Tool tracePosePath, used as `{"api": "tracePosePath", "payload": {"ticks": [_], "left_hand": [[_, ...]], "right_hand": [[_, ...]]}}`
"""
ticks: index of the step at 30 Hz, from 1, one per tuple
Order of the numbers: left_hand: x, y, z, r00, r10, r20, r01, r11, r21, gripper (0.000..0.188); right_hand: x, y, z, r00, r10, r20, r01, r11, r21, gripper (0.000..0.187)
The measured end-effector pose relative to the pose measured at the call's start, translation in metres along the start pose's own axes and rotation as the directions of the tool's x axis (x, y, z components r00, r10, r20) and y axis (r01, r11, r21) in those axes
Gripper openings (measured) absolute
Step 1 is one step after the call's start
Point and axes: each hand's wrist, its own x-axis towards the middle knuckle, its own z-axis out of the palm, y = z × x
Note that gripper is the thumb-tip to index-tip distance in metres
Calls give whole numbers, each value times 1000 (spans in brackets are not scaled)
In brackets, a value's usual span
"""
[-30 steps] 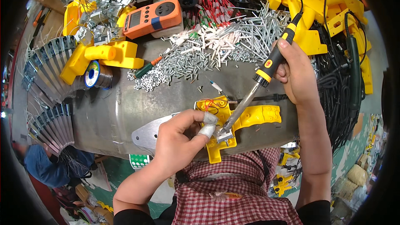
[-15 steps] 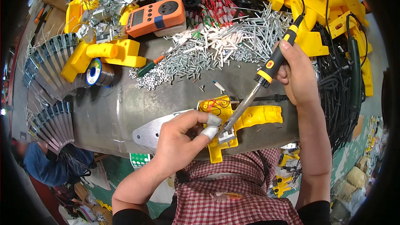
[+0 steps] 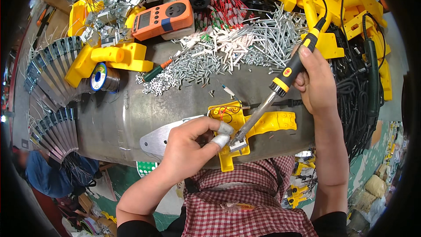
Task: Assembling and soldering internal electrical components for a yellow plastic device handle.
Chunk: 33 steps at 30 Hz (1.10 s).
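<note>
The right hand (image 3: 316, 83) is gripping a soldering iron (image 3: 280, 85), its tip touching the yellow housing (image 3: 263, 125) on the counter (image 3: 184, 105). The left hand (image 3: 188, 142), fingers taped, is pinching closed beside the tip; what it is holding is hidden.

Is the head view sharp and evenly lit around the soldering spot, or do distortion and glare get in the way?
Head view: sharp at centre, where the soldering iron in the right hand meets the yellow housing by the left hand; fisheye bends the metal bench edges; black vignette rings the rim; light even, soft sheen, no blown glare.
</note>
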Motion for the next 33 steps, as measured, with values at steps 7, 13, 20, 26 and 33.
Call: {"api": "tracePosePath", "payload": {"ticks": [7,13,20,26,33], "left_hand": [[-1,0,1,1000,-12,9,13,999,-52,16],[-2,1,3,1000,11,-6,-11,999,-33,16],[-2,-2,3,1000,17,-8,-17,999,-43,16],[-2,-1,4,1000,18,-16,-19,998,-64,16],[-3,1,2,1000,-19,7,19,1000,-7,15]], "right_hand": [[-6,1,-8,998,-52,26,53,998,-33,21],[-7,3,-11,999,-35,40,33,997,67,20],[-7,2,-14,999,-16,-30,18,997,75,20],[-3,3,-23,996,-66,-60,70,994,80,20],[-3,8,-26,996,-28,-88,40,989,140,20]]}}
